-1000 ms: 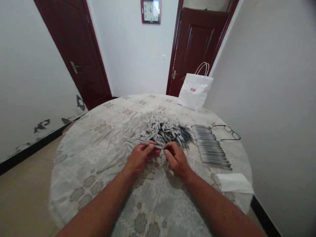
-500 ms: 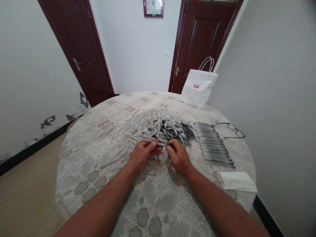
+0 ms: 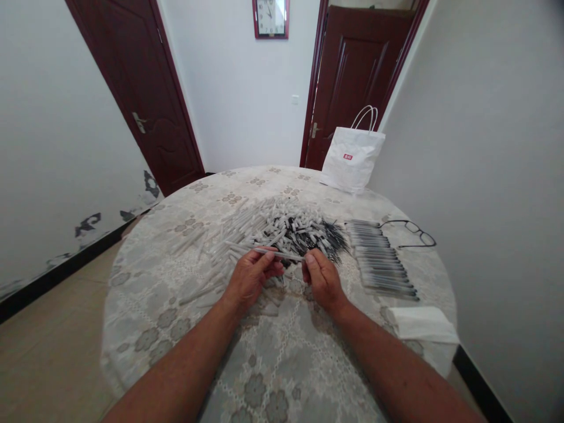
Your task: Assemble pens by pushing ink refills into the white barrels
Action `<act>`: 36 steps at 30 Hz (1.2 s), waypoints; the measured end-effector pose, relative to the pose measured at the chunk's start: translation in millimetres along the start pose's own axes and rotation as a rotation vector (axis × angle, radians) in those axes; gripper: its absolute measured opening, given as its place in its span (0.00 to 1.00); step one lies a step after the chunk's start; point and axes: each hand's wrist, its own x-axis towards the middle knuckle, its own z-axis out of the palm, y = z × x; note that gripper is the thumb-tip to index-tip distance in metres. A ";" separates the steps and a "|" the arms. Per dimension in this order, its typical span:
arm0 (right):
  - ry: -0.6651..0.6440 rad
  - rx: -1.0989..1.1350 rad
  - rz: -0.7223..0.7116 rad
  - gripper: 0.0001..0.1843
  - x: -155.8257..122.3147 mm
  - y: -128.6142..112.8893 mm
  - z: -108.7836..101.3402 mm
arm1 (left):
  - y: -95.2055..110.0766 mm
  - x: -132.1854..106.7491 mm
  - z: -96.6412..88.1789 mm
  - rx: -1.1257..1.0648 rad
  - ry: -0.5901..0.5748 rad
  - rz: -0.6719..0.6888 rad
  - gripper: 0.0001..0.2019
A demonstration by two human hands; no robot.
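My left hand and my right hand are both pinched on one thin grey pen, held level just above the round table. The left fingers grip its left part, the right fingertips its right end. Right behind the hands lies a big heap of grey pen barrels and black refills. To the right of the heap a neat row of assembled pens lies side by side.
A pair of black glasses lies beyond the pen row. A folded white tissue sits at the table's right edge. A white paper bag stands at the far edge before a dark red door. The wall is close on the right.
The hands have drifted slightly apart along the pen, the right hand moving a little to the right. The camera view shifted slightly; the heap and pen row are unchanged.
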 end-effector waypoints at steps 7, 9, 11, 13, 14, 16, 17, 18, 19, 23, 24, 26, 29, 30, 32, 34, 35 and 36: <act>0.012 0.210 0.148 0.24 3.4 9.1 7.2 | 0.8 0.4 -0.5 0.028 -0.015 0.024 0.16; 0.023 0.258 0.178 0.24 5.3 10.8 8.0 | 1.1 0.0 0.2 0.055 -0.017 0.031 0.16; 0.044 0.276 0.200 0.24 7.6 11.4 7.5 | 2.3 -0.3 0.6 0.082 -0.010 0.044 0.17; 0.070 0.296 0.231 0.25 10.0 11.1 6.1 | 3.8 -0.3 0.3 0.102 0.009 0.059 0.17; 0.080 0.312 0.248 0.25 11.2 11.0 5.2 | 4.5 -0.1 -0.1 0.109 0.021 0.064 0.17; 0.093 0.349 0.274 0.26 13.4 11.3 3.9 | 5.1 0.6 -1.2 0.118 0.038 0.067 0.17; 0.093 0.366 0.280 0.26 14.3 11.9 3.4 | 5.1 1.2 -1.8 0.123 0.042 0.067 0.17; 0.091 0.378 0.284 0.26 15.0 12.8 3.2 | 5.0 1.7 -2.3 0.128 0.044 0.065 0.18; 0.087 0.387 0.291 0.26 15.5 14.0 3.2 | 4.9 2.1 -2.6 0.131 0.045 0.063 0.18; 0.075 0.429 0.323 0.27 15.8 19.9 5.6 | 6.3 2.7 -2.0 0.134 0.053 0.059 0.18; 0.070 0.440 0.325 0.27 15.5 21.1 6.6 | 7.2 2.6 -1.5 0.138 0.060 0.059 0.18; 0.064 0.449 0.318 0.27 14.7 22.7 8.3 | 8.9 2.4 -0.8 0.155 0.079 0.061 0.19; 0.072 0.418 0.296 0.28 13.4 22.1 9.6 | 10.4 2.3 -0.5 0.174 0.102 0.069 0.20; 0.073 0.406 0.286 0.28 13.2 21.3 9.6 | 10.5 2.5 -0.7 0.174 0.103 0.072 0.20; 0.071 0.393 0.269 0.27 13.1 19.2 9.2 | 10.3 2.8 -1.1 0.166 0.095 0.072 0.20; 0.074 0.383 0.259 0.27 13.8 17.5 8.5 | 10.2 3.1 -1.3 0.158 0.087 0.068 0.20; 0.077 0.376 0.258 0.27 14.3 16.8 8.2 | 10.2 3.1 -1.2 0.156 0.087 0.064 0.20; 0.080 0.368 0.260 0.27 14.9 16.3 8.0 | 10.5 3.0 -1.2 0.155 0.088 0.060 0.20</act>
